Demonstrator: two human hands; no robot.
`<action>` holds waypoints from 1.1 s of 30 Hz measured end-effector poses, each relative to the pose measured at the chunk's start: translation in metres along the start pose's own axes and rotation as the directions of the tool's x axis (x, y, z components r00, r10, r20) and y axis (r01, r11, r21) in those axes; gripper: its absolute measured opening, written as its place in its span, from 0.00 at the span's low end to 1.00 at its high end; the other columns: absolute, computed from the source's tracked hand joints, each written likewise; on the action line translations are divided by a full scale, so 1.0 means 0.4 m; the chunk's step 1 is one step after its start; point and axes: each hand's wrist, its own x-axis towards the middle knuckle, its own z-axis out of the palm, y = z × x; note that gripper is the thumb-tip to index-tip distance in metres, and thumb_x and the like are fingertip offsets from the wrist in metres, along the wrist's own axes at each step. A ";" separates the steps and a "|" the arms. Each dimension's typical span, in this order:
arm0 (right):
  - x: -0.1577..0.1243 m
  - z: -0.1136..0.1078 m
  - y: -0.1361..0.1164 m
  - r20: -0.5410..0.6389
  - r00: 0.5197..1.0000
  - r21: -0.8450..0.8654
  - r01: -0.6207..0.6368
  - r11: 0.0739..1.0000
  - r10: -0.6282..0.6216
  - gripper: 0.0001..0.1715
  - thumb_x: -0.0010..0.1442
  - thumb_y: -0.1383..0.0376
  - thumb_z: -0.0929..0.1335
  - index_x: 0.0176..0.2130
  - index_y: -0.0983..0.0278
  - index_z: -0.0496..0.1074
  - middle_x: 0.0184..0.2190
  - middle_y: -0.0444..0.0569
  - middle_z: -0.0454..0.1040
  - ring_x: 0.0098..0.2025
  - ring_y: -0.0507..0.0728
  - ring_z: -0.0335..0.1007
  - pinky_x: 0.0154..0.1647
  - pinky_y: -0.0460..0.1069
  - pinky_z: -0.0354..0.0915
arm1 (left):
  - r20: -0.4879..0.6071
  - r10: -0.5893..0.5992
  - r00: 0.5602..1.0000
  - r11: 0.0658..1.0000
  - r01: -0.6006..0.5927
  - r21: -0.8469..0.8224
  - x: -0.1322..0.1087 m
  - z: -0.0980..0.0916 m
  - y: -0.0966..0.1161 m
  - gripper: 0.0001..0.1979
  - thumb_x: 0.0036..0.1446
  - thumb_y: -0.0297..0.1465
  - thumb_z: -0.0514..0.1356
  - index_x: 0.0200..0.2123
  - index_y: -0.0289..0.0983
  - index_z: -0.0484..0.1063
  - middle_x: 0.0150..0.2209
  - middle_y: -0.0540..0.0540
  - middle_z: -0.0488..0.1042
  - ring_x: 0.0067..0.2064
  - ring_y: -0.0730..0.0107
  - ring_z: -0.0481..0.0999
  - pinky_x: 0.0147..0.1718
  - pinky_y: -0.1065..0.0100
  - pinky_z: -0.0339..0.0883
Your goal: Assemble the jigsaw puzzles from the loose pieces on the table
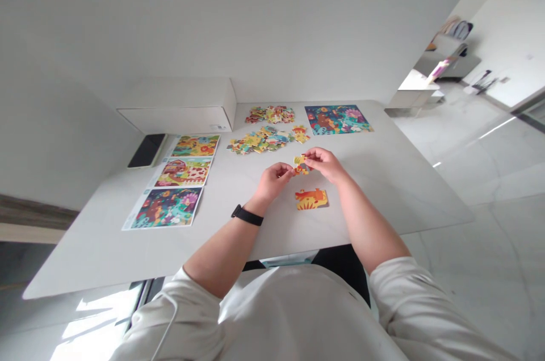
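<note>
My left hand and my right hand meet above the white table, both pinching small colourful puzzle pieces held between them. A black band sits on my left wrist. Just below the hands lies a joined orange and yellow puzzle section flat on the table. Beyond the hands a loose pile of puzzle pieces is spread out, with a second smaller pile behind it. A finished blue puzzle lies at the far right.
Three picture cards lie in a column at the left: an orange one, a farm one and a dark blue one. A white box stands at the back left beside a black phone.
</note>
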 end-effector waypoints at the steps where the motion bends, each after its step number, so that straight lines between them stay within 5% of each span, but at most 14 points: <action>1: -0.003 -0.010 -0.003 0.013 1.000 -0.010 -0.011 1.000 0.011 0.32 0.48 0.44 0.83 0.41 0.61 0.76 0.34 0.45 0.79 0.34 0.54 0.74 0.36 0.50 0.72 | 0.025 0.004 1.000 1.000 -0.004 0.010 -0.004 0.001 0.002 0.25 0.55 0.53 0.71 0.41 0.37 0.79 0.36 0.44 0.84 0.32 0.70 0.77 0.32 0.70 0.67; 10: -0.036 -0.131 -0.035 0.114 0.973 -0.126 -0.186 0.974 0.200 0.31 0.45 0.50 0.86 0.39 0.63 0.77 0.33 0.46 0.80 0.34 0.54 0.77 0.35 0.48 0.74 | 0.276 0.147 0.950 0.900 -0.244 0.362 -0.025 0.008 0.002 0.17 0.61 0.42 0.68 0.49 0.40 0.83 0.43 0.44 0.85 0.36 0.67 0.78 0.39 0.66 0.74; 18: -0.047 -0.139 -0.044 0.184 0.901 -0.299 -0.330 0.895 0.394 0.26 0.49 0.57 0.85 0.43 0.63 0.78 0.31 0.44 0.80 0.29 0.51 0.75 0.33 0.45 0.73 | 0.579 0.270 0.769 0.722 -0.560 0.406 -0.035 0.004 0.002 0.12 0.63 0.38 0.70 0.48 0.44 0.87 0.45 0.43 0.80 0.45 0.62 0.79 0.50 0.63 0.73; 26: -0.041 -0.123 -0.022 0.139 0.880 -0.419 -0.364 0.832 0.455 0.22 0.50 0.59 0.85 0.40 0.62 0.78 0.32 0.44 0.79 0.31 0.53 0.76 0.35 0.46 0.74 | 0.599 0.150 0.787 0.586 -0.558 0.587 -0.044 0.011 0.013 0.16 0.61 0.42 0.72 0.52 0.51 0.87 0.51 0.43 0.78 0.51 0.57 0.77 0.57 0.56 0.66; 33: -0.035 -0.115 0.001 0.105 0.880 -0.526 -0.346 0.777 0.463 0.16 0.54 0.65 0.81 0.40 0.61 0.77 0.33 0.44 0.80 0.32 0.53 0.76 0.34 0.47 0.72 | 0.595 0.132 0.793 0.566 -0.553 0.612 -0.051 0.013 0.016 0.19 0.61 0.45 0.73 0.55 0.54 0.85 0.57 0.43 0.76 0.58 0.52 0.73 0.62 0.50 0.62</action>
